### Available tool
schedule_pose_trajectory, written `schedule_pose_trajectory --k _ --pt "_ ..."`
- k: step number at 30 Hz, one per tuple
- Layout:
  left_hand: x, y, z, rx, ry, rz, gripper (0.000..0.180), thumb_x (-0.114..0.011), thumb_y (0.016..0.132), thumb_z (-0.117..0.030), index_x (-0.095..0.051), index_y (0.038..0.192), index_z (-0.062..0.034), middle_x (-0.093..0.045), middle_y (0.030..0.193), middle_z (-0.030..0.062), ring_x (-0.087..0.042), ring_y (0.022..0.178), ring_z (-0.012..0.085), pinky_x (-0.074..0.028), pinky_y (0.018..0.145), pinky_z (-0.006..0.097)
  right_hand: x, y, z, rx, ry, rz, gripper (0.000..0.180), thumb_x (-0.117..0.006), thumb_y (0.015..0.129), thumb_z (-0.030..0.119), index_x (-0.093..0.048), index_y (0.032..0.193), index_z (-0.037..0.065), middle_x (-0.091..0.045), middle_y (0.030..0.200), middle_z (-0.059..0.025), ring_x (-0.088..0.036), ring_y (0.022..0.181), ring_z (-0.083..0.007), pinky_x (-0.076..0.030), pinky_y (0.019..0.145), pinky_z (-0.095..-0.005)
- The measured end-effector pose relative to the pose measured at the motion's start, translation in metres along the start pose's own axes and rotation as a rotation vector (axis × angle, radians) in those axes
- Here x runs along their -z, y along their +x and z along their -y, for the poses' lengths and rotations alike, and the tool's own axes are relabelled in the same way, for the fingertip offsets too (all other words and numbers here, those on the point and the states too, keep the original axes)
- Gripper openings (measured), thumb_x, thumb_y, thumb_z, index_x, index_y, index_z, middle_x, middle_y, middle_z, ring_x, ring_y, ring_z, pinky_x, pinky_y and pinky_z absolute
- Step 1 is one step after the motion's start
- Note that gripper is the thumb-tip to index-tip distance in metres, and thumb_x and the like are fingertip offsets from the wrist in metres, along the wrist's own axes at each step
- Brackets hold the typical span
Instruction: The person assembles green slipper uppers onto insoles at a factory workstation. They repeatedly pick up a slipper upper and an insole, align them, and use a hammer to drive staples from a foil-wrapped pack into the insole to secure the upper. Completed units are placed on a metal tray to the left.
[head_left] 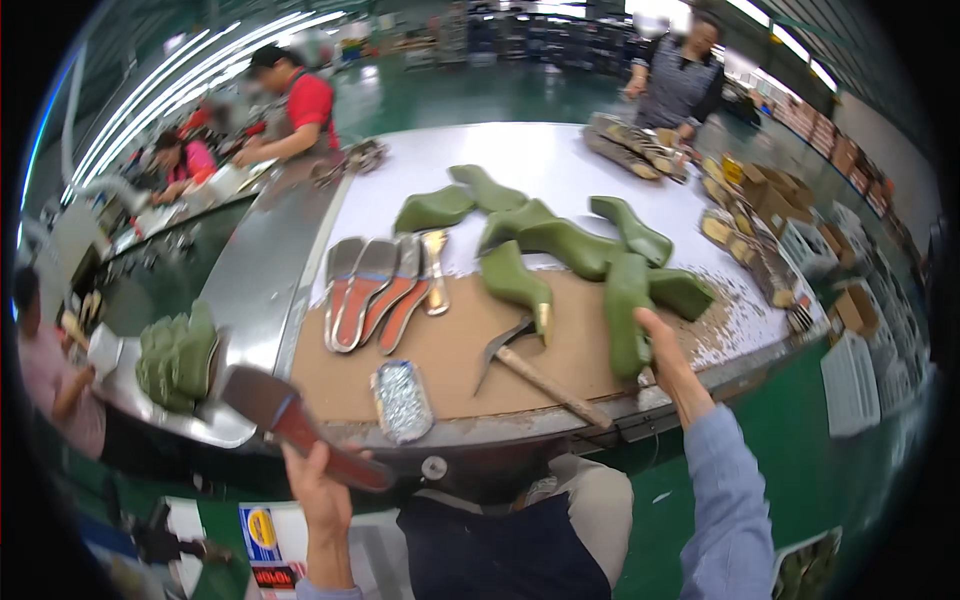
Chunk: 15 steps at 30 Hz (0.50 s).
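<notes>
My left hand (318,492) holds an insole (292,420) with a dark grey front and red-brown heel part, just off the table's near edge. My right hand (664,352) grips a green shoe last (627,305) that stands lengthwise over the table's near right part. More green lasts (565,247) lie in a loose heap beyond it. Several similar insoles (365,295) rest in a row, with a brush-like tool (436,272) beside them. Between my hands lie a hammer (555,388) with a wooden handle and a tin of small shiny nails (403,402).
The table (420,165) has a white top with a brown board (470,385) near me. A steel side surface (250,270) carries stacked green lasts (178,358). Shoes (640,148) sit at the far right. Crates (850,385) stand on the floor. Other people work at left and across.
</notes>
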<state>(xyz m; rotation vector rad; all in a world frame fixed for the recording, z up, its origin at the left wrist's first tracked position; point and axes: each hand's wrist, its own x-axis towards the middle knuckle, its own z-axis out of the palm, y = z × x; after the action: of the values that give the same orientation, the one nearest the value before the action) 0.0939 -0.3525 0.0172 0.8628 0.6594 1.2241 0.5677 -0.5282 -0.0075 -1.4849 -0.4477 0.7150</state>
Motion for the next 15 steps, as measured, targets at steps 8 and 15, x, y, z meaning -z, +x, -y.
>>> schedule_pose_trajectory --k 8,15 --pt "-0.051 -0.032 0.032 0.416 -0.27 0.143 0.066 -0.045 0.102 -0.061 -0.049 0.136 -0.0043 -0.06 0.125 0.0118 -0.063 0.113 0.0329 -0.057 0.09 0.053 -0.163 -0.16 0.045 0.254 -0.265 0.546 0.071 -0.073 0.088 0.042 -0.052 0.14 -0.001 -0.065 0.123 -0.0145 -0.065 0.112 -0.0285 -0.052 0.095 -0.0385" --pt "-0.035 -0.031 0.02 0.348 -0.41 0.065 0.067 -0.049 0.096 -0.062 -0.058 0.127 -0.0032 -0.066 0.102 0.0149 -0.069 0.09 0.0248 -0.06 0.079 0.039 -0.222 -0.18 -0.016 0.038 -0.11 0.942 0.076 -0.074 0.091 0.041 -0.042 0.144 -0.004 -0.052 0.137 -0.0167 -0.05 0.128 -0.0229 -0.042 0.108 -0.0388"
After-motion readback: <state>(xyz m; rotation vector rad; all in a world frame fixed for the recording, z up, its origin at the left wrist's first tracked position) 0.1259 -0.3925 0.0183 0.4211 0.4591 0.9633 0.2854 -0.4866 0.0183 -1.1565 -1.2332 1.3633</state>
